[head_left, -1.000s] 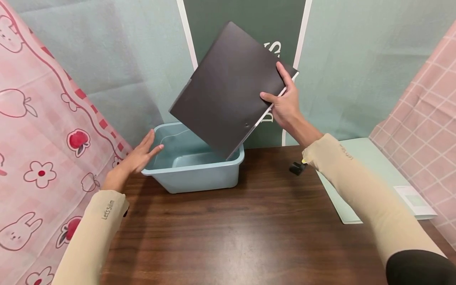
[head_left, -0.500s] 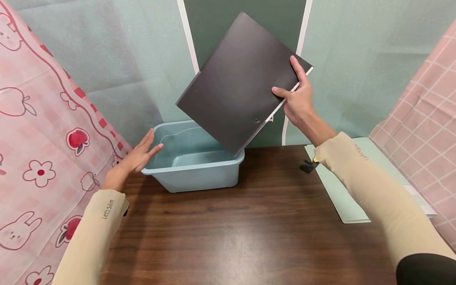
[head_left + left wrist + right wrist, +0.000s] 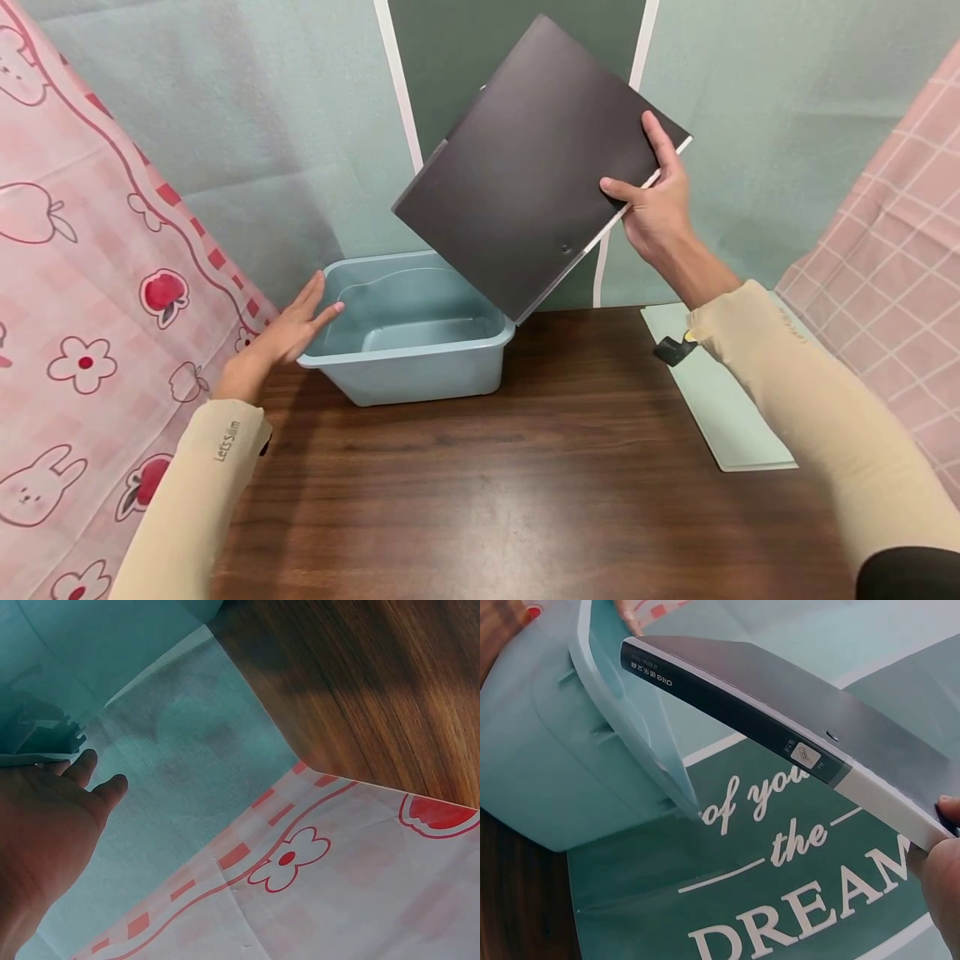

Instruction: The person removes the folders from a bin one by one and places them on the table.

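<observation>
My right hand (image 3: 660, 204) grips a dark grey file folder (image 3: 525, 167) by its spine edge, thumb and a finger lying over the cover. The folder is tilted, its lowest corner by the right rim of a light blue plastic basin (image 3: 427, 375). In the right wrist view the folder's spine (image 3: 735, 712) shows a black label and a white part. At the basin's left end, my left hand (image 3: 288, 329) rests against the rim with its fingers straight. The left wrist view shows that hand (image 3: 52, 825) touching the basin's outer side (image 3: 127, 645). No contents show inside the basin.
A pale green folder (image 3: 727, 400) lies on the right of the brown wooden table (image 3: 480, 500), partly under my right sleeve. Pink patterned cloth (image 3: 90, 292) hangs at the left, pink checked cloth (image 3: 892, 250) at the right. A green cloth (image 3: 300, 125) with lettering backs the table.
My right hand has carried the dark folder to the right and slightly up, so its lower corner moved from over the basin's inside to its right rim. My left hand has stayed put.
</observation>
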Tool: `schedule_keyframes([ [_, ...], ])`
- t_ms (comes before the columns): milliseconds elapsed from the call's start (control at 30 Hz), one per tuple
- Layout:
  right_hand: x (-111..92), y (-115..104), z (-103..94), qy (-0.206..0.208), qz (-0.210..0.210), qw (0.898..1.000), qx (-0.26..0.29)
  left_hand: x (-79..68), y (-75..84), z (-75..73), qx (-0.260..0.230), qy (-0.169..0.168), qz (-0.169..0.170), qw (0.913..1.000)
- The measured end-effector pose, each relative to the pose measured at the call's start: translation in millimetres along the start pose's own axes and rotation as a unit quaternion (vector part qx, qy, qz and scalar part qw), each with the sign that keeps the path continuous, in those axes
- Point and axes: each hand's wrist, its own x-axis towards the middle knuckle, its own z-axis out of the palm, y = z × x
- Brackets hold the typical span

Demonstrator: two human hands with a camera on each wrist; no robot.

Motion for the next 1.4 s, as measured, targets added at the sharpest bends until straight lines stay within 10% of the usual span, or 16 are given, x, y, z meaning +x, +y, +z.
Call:
schedule_keyframes([
  [1400,-7,-74,-78.4,-0.002,0.019,0.999,-0.038,8.6,5.0,-6.0,0.035,-0.022,0.005,0.9991],
])
